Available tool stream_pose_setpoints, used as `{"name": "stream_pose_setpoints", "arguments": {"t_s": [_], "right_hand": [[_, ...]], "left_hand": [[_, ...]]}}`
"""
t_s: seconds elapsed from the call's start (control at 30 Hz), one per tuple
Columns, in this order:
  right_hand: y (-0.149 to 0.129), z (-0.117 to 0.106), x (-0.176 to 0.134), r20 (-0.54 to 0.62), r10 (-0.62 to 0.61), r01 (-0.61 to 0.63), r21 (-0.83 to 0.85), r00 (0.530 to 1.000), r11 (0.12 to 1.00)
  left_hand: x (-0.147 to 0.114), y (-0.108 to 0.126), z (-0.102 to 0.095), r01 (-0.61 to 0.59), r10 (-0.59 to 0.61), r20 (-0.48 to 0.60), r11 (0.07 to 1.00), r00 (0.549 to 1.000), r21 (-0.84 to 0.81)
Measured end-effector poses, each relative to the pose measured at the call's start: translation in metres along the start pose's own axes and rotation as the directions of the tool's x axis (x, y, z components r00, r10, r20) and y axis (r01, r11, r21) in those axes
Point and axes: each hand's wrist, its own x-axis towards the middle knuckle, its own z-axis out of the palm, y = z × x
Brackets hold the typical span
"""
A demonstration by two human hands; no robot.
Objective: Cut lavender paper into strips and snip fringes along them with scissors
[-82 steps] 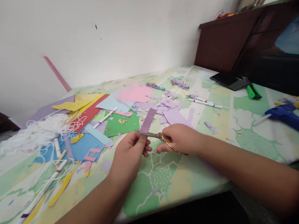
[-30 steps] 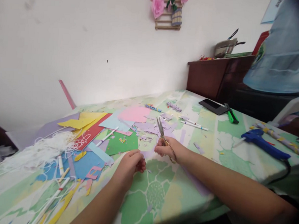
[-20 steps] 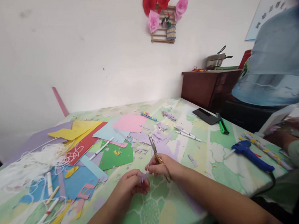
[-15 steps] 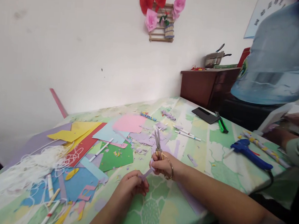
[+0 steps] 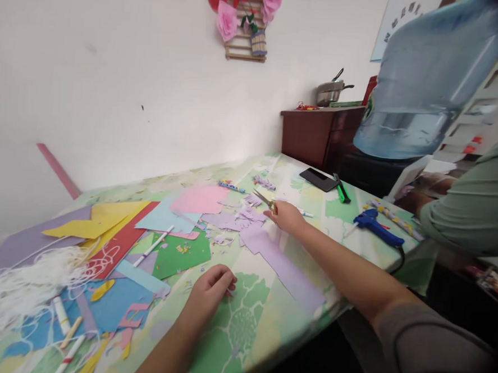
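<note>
Lilac paper forms the long piece that lies flat on the bench, to the right of the green sheet. Beyond the green sheet and to its right is the right hand, its grip closed around the handles of the scissors. Their metal blades point leftward and away from the person, near fringed lilac scraps; whether the tips touch anything cannot be told. Just right of the green sheet's near side is the left hand, fingers curled inward; I cannot tell whether its grip holds anything.

Small snippets lie on top of the green sheet. Behind it, a light blue sheet and a pink sheet overlap. To its left come a slanting white marker, a red sheet, yellow paper and a tangle of white string. Nearer the person, left of the green sheet, is blue paper. Well to the right of the green sheet are a blue glue gun, a green cutter and, farthest right, another person's green sleeve.
</note>
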Motion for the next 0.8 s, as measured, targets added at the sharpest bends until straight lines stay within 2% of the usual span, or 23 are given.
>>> {"name": "stream_pose_setpoints", "arguments": {"t_s": [0.17, 0.3, 0.5, 0.67, 0.8], "right_hand": [[-0.004, 0.013, -0.06, 0.156, -0.019, 0.046, -0.172, 0.988, 0.984], [-0.012, 0.019, -0.075, 0.192, -0.021, 0.061, -0.202, 0.981, 0.977], [-0.016, 0.02, -0.071, 0.26, -0.062, 0.083, -0.069, 0.964, 0.994], [-0.019, 0.019, -0.073, 0.219, -0.124, 0.107, 0.084, 0.968, 0.991], [-0.03, 0.013, -0.076, 0.201, -0.186, 0.14, 0.226, 0.962, 0.964]], "left_hand": [[0.0, -0.001, 0.0, -0.037, 0.036, 0.004, 0.99, 0.999, 0.139], [-0.001, -0.004, -0.001, -0.078, 0.081, -0.005, 0.972, 0.997, 0.222], [0.0, -0.008, -0.003, -0.1, 0.121, -0.108, 0.979, 0.987, 0.179], [0.005, -0.014, -0.006, -0.076, 0.093, -0.152, 0.991, 0.984, 0.113], [0.008, -0.017, -0.006, -0.046, 0.045, -0.149, 0.999, 0.988, -0.006]]}}
